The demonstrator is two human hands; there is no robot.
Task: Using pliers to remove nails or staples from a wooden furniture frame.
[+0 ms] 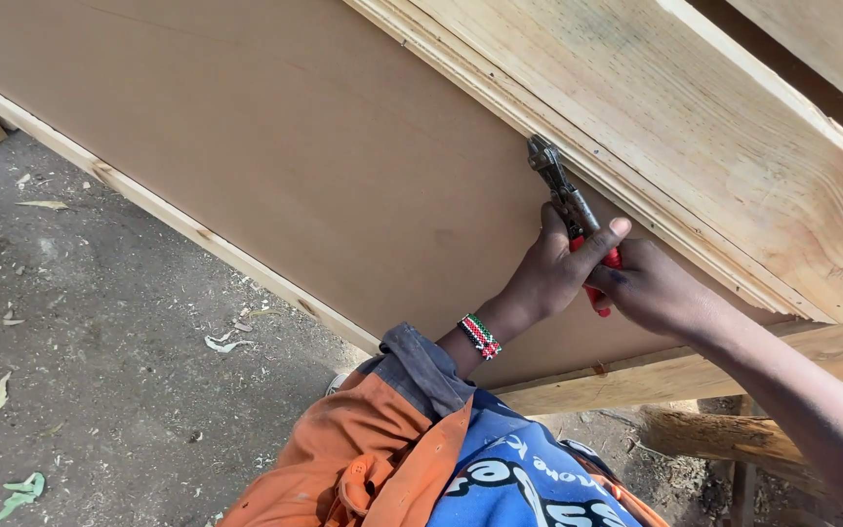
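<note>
A: What tool is shown, and how does it look?

B: Pliers: grey metal head with dark, worn jaws, and red handles mostly hidden in the hands. The head points up and left, and the jaws meet at the seam where the brown board runs under the pale plank. Whether they bite on anything there is too small to tell.

A: How are the hands placed?

B: The left hand has its grip pressed together around the handles, thumb stretched across them. The right hand has its grip wrapped shut on the red handle ends, touching the left hand. A beaded wristband sits on the left wrist, above an orange sleeve.

A: Which edges bound the work?

B: The plank's layered lower edge runs diagonally just above the pliers. The board's lower edge, trimmed with a thin wooden strip, lies well apart to the lower left. Between them the board face is bare. Beyond the strip lies dirt ground with wood chips and leaves.
</note>
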